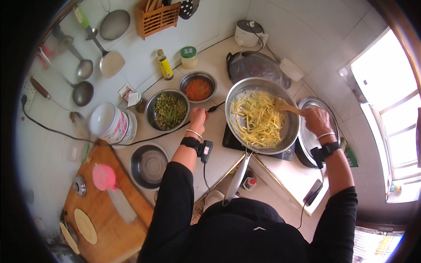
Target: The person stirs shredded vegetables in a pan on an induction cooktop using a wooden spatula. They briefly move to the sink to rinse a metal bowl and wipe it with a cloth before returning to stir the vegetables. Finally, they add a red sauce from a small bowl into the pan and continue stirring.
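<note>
My right hand (317,121) grips a wooden spatula (289,107), whose blade is among yellow shreds, likely potato, with green bits (258,118). They lie in a steel frying pan (235,87) on a black induction cooktop (287,155). The pan's metal handle (237,179) points towards me. My left hand (198,119) has curled fingers and is beside a metal bowl of chopped green filling (170,110). A black power cord (154,136) runs to this hand and reappears beyond it at a thick black connector (215,107); whether the fingers grip the cord is hidden.
Behind are a bowl of red sauce (198,88), a yellow-labelled bottle (165,65) and a covered black pan (251,67). An empty metal bowl (149,166) stands left. A cleaver (121,203) and round dough sheets (86,227) lie on the wooden board (111,236).
</note>
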Demonstrator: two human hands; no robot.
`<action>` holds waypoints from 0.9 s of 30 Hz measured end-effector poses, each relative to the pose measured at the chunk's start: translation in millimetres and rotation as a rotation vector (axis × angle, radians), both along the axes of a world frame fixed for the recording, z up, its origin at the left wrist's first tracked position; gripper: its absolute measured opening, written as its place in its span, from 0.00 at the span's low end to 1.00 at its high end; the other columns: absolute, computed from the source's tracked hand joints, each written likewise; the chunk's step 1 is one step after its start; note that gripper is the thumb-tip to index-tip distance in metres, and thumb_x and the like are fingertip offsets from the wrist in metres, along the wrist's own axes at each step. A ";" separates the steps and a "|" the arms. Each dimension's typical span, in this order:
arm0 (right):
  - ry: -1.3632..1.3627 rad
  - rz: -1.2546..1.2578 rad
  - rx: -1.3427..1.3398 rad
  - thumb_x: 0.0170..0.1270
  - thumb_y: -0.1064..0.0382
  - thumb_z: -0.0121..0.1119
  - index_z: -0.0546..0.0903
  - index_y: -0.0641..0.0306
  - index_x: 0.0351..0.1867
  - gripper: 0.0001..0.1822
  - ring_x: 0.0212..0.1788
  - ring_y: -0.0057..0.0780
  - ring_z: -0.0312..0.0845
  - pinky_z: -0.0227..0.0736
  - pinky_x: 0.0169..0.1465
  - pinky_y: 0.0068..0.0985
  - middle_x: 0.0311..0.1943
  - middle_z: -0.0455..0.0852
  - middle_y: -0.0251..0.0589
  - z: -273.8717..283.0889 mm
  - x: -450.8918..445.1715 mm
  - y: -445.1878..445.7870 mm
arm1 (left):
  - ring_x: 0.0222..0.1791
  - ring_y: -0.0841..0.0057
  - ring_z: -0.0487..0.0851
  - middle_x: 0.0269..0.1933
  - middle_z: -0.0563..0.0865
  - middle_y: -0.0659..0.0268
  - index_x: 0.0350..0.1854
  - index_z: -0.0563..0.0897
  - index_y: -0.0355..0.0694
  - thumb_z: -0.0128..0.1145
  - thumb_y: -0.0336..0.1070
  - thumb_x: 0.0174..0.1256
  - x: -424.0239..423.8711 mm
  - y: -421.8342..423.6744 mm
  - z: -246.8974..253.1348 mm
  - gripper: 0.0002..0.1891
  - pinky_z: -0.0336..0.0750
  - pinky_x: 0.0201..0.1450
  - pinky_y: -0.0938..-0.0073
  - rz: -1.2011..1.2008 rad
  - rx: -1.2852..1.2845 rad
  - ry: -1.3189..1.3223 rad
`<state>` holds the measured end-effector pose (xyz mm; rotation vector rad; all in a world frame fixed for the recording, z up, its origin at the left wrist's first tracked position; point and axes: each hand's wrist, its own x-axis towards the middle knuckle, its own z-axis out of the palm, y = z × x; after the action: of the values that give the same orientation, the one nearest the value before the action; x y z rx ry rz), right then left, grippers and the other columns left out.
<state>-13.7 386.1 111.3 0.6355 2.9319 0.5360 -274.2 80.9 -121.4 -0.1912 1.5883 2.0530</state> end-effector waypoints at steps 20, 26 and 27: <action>-0.163 -0.135 -0.212 0.58 0.66 0.56 0.87 0.51 0.37 0.10 0.30 0.43 0.83 0.76 0.34 0.38 0.24 0.84 0.44 37.0 58.6 -44.2 | 0.42 0.63 0.83 0.53 0.77 0.49 0.53 0.70 0.29 0.48 0.25 0.61 -43.6 66.7 16.9 0.16 0.85 0.36 0.63 0.483 0.162 0.011; 0.045 0.006 -0.396 0.60 0.65 0.55 0.86 0.59 0.36 0.09 0.29 0.51 0.80 0.74 0.36 0.41 0.24 0.83 0.51 32.8 30.5 -72.4 | 0.38 0.67 0.82 0.47 0.77 0.50 0.45 0.69 0.29 0.49 0.27 0.64 -45.7 53.9 74.4 0.10 0.87 0.31 0.65 0.361 0.078 0.261; 0.069 0.043 -0.393 0.60 0.66 0.55 0.86 0.59 0.36 0.08 0.29 0.51 0.80 0.74 0.35 0.41 0.24 0.83 0.51 39.3 28.4 -76.3 | 0.38 0.67 0.82 0.47 0.78 0.51 0.45 0.69 0.29 0.49 0.27 0.64 -45.5 47.5 82.3 0.10 0.87 0.31 0.66 0.341 0.084 0.308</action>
<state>14.7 309.8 150.6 0.5489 2.9905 -0.0655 -319.6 128.4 -39.1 -0.1256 1.7407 2.5069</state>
